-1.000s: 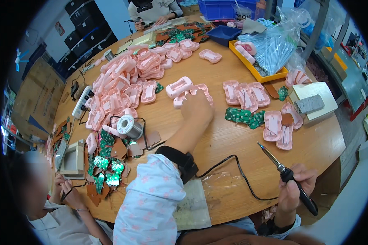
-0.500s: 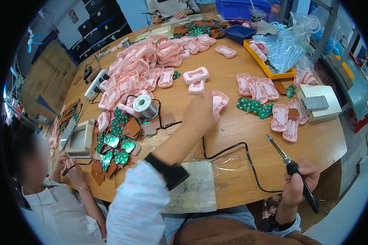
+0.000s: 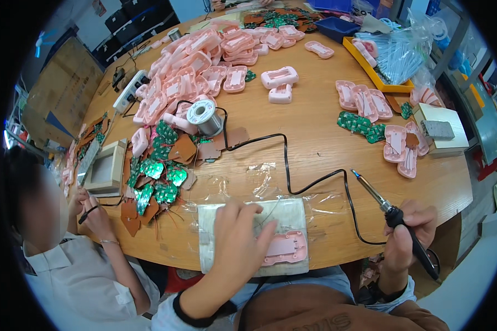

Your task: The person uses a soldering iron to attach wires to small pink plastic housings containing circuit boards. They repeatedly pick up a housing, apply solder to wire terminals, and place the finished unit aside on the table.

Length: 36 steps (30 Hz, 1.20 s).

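Pink shell [image 3: 287, 247]; partly behind left hand [image 3: 234, 234]

This is an electronics assembly workshop: the wooden table [image 3: 312, 132] carries heaped pink plastic shells [image 3: 193, 60] at eleven o'clock, green circuit boards [image 3: 152, 169] at nine and a solder reel [image 3: 205, 117] at ten; a soldering iron [image 3: 394, 216] shows at four, a seated co-worker [image 3: 85, 276] at eight.

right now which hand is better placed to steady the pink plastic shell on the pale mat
The left hand, likely: it's beside the pink shell, while the right hand holds a black-handled soldering iron.
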Motion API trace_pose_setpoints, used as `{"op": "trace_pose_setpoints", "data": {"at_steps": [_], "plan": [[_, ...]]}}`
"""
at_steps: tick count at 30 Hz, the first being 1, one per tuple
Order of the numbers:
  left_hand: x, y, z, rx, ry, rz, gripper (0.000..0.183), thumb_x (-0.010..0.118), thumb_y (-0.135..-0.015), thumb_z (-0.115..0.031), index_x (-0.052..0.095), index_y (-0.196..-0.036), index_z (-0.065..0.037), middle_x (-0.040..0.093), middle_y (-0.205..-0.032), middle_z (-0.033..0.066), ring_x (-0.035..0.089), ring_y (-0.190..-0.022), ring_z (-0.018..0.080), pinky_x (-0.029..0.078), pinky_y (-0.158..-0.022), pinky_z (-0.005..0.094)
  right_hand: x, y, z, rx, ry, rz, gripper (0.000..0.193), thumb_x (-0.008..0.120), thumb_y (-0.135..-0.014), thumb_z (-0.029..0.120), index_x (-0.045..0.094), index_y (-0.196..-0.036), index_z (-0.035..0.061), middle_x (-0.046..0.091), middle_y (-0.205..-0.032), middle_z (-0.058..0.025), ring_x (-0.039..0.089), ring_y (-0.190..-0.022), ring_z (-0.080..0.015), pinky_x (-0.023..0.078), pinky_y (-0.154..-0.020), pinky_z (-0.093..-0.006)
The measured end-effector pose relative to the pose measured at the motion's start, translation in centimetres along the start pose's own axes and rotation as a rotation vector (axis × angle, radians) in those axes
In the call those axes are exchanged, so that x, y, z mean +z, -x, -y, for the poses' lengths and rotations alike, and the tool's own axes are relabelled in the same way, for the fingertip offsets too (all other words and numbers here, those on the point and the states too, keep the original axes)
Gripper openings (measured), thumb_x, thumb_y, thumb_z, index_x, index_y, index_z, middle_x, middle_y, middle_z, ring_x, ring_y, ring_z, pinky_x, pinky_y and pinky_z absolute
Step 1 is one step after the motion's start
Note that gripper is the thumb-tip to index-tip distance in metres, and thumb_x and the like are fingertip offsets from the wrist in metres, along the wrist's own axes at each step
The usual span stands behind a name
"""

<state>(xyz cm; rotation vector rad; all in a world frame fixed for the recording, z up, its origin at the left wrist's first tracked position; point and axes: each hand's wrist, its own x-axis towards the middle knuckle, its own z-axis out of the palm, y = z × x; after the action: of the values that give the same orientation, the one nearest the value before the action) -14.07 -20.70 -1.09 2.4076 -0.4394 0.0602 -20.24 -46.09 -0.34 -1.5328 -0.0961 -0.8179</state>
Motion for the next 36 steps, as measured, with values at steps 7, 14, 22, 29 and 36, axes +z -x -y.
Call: {"op": "trace_pose_setpoints", "data": {"at_steps": [7,14,22,29,36], "plan": [[-1.5,-1.7,-1.5,-0.109,0.178,-0.032,0.014,0.074,-0.074,-0.007,0.068,-0.087,-0.003,0.059,-0.081,0.0111,0.056,-0.081,0.0279,0.045,-0.071,0.0362,-0.1,0.9,0.6,-0.051,0.04,0.112,0.025,0.067,-0.078,0.008,0.048,-0.093,0.0057,0.048,-0.072,-0.0061,0.043,-0.06,-0.0117,0.034,-0.054,-0.0239],[-0.7,3.3,-3.1,-0.016,0.175,-0.041,0.012,0.075,-0.071,-0.002,0.069,-0.08,-0.005,0.06,-0.079,0.0052,0.055,-0.074,0.0243,0.045,-0.065,0.0341,-0.8,1.9,0.6,-0.054,0.066,0.32,0.026,0.071,-0.071,0.006,0.054,-0.091,0.0068,0.052,-0.066,-0.0052,0.043,-0.053,-0.0133,0.032,-0.05,-0.027],[1.4,4.0,-2.4,-0.154,0.251,-0.029,0.009,0.074,-0.072,0.001,0.069,-0.08,0.0,0.062,-0.087,0.0096,0.06,-0.081,0.0228,0.051,-0.067,0.0298,-0.9,1.8,1.0,0.008,0.156,0.627,0.027,0.076,-0.066,0.007,0.057,-0.085,0.008,0.055,-0.064,-0.0049,0.05,-0.05,-0.0186,0.034,-0.044,-0.0302],[1.7,3.6,-2.5,-0.135,0.204,-0.049,0.009,0.074,-0.07,0.001,0.068,-0.077,-0.001,0.062,-0.084,0.0085,0.058,-0.079,0.0238,0.049,-0.067,0.0323,0.2,1.9,0.4,0.031,0.149,0.726,0.024,0.076,-0.065,0.005,0.059,-0.081,0.0082,0.055,-0.066,-0.0042,0.05,-0.05,-0.0193,0.036,-0.044,-0.0291],[1.8,3.3,-2.6,-0.108,0.182,-0.072,0.01,0.073,-0.067,0.001,0.067,-0.074,-0.003,0.061,-0.083,0.0059,0.055,-0.075,0.0252,0.045,-0.065,0.0352,0.5,0.8,0.8,-0.014,0.178,0.864,0.02,0.075,-0.064,0.005,0.061,-0.078,0.0082,0.049,-0.063,-0.0022,0.048,-0.049,-0.0185,0.036,-0.043,-0.0296]]}}
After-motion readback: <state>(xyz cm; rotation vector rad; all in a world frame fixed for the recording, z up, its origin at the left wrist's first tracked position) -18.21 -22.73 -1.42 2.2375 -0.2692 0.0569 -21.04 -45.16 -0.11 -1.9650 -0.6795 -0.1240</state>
